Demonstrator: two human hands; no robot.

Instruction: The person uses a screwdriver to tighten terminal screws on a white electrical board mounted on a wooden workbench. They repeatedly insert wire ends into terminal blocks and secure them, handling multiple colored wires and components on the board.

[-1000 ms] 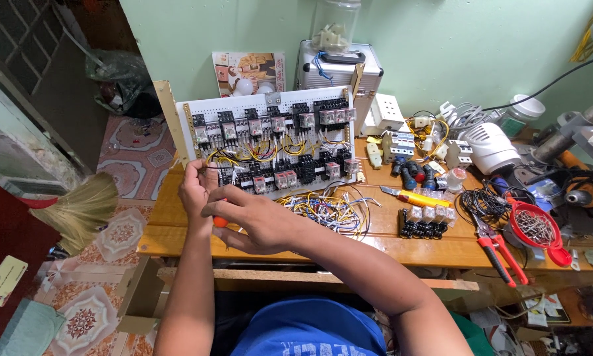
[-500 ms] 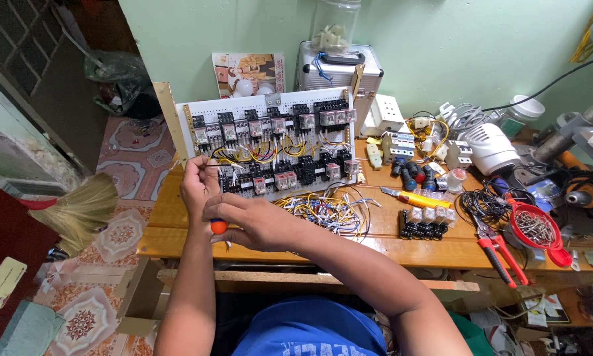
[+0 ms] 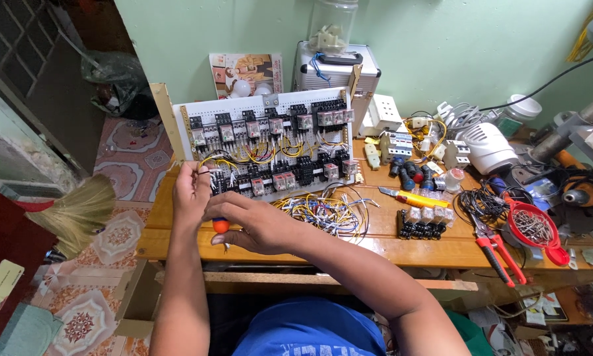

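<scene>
**Wiring panel on the table, both hands at its left edge**

The wiring panel [image 3: 270,142] leans upright at the back of the wooden table [image 3: 389,244], tilted a little backwards. It is a white perforated board with rows of black relays and terminal blocks, joined by yellow and black wires.

The left hand [image 3: 189,192] is raised at the lower left corner of the panel. Its fingertips are pressed together on a thin wire there; the wire itself is too small to see well. The right hand [image 3: 253,224] crosses just beside the left one. Its grip is closed around a screwdriver [image 3: 221,226], of which only the round orange end of the handle shows below the palm. The two hands almost touch each other.

On the table in front of the panel lies a loose bundle of wires [image 3: 329,207] in yellow, white and black. To the right of it are a yellow utility knife [image 3: 412,196] and a row of black terminal blocks [image 3: 426,223]. Farther right lie red-handled pliers [image 3: 498,247] and a red strainer [image 3: 534,227] that holds small metal parts. A broom [image 3: 75,211] stands on the tiled floor, well apart on the left.
</scene>
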